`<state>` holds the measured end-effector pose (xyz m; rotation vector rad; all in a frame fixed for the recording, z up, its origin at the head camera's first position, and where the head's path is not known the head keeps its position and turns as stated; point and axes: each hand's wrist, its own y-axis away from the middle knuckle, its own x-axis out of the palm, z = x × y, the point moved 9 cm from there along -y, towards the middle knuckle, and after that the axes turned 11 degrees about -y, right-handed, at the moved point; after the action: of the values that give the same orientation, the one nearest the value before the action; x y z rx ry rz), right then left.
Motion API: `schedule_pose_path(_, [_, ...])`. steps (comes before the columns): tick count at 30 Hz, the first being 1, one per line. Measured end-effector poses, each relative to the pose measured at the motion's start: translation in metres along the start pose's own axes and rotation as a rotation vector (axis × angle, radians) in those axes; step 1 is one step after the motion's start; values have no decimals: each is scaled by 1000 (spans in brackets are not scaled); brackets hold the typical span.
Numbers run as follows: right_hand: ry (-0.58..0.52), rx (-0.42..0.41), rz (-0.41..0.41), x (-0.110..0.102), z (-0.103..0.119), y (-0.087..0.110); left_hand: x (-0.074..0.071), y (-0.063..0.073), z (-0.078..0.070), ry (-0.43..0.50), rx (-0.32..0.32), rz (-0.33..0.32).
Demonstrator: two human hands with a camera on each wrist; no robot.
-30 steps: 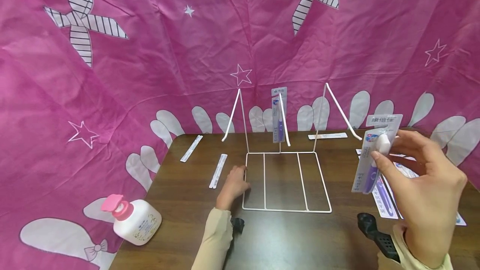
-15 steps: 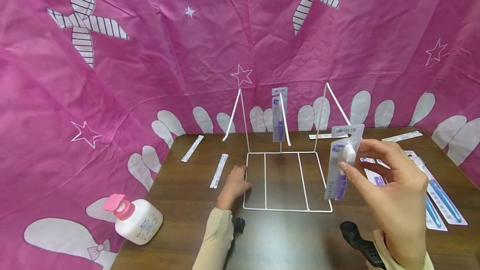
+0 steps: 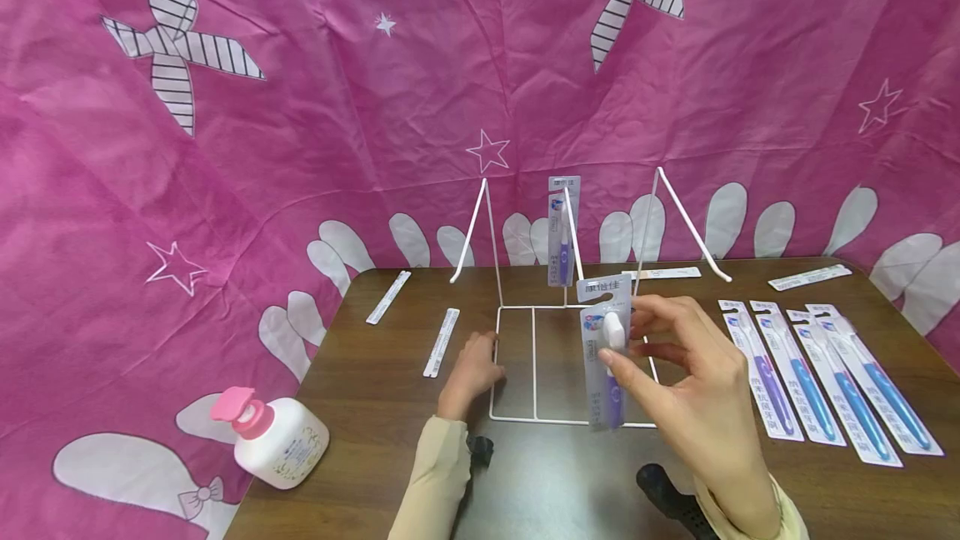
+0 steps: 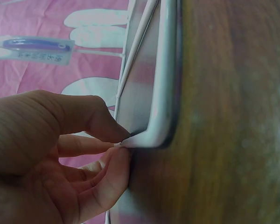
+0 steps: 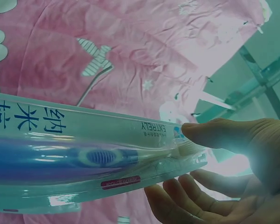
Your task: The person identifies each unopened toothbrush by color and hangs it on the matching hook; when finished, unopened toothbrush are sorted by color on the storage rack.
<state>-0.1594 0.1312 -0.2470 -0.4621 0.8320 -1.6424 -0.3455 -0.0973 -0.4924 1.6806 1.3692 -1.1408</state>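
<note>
Fingers of the right hand (image 3: pixel 697 382) pinch a packaged purple toothbrush (image 3: pixel 600 373), lettered 康倍佳, 纳米 and "EXTRELY," before a white wire rack (image 3: pixel 535 365), whose base the left hand (image 3: pixel 471 369) pinches. Four more packs (image 3: pixel 798 377) lie on the brown wood-grain counter (image 3: pixel 360 398); pink bow-and-star fabric (image 3: pixel 337 123) hangs behind.

- And 康倍佳 topped the held pack (image 3: pixel 595 373), where 纳米抗 and EXTRELY showed below!
- 康倍佳 crowned the hanging pack (image 3: pixel 555 232) too!
- Down the lying packs (image 3: pixel 843 386) ran 纳米抗菌牙刷!
- The pump bottle (image 3: pixel 282 444) bore print too small!
</note>
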Motion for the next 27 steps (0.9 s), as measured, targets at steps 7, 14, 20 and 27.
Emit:
schedule_pose_path(7, [58,-13,14,8,-9,-2,3,1,1,2,-26,25])
schedule_pose_path(14, [66,27,53,18,-23,-5,3,2,2,9,-36,31])
schedule_pose_path(20, [88,39,67,23,-33,-8,3,2,2,12,-50,38])
schedule_pose_path(27, [102,65,68,27,-44,-10,1,2,2,16,-48,34])
